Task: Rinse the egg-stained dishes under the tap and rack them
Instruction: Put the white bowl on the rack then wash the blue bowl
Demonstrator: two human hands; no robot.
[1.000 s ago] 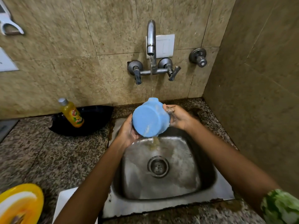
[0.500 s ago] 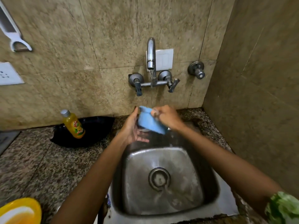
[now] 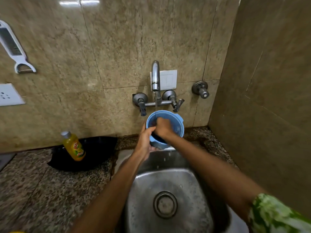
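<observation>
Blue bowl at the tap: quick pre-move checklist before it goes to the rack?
1. Water running from tap into blue bowl: ok.
2. Left hand grips the bowl's outer wall: ok.
3. Right hand is inside the bowl, must come out first: not ok.
4. Egg residue gone from the inside: cannot tell, hand and blur hide it.
5. Bowl emptied of water: not ok, it faces up under the stream.
6. Rack location: cannot tell, none in view.

Walls: beige stone-look tiles (image 3: 117,39) (glossy, light glare near top)
Counter: speckled granite (image 3: 42,190)
Wall fittings: white switch plate (image 3: 170,79), socket plate (image 3: 9,95), hanging peeler (image 3: 15,47)
</observation>
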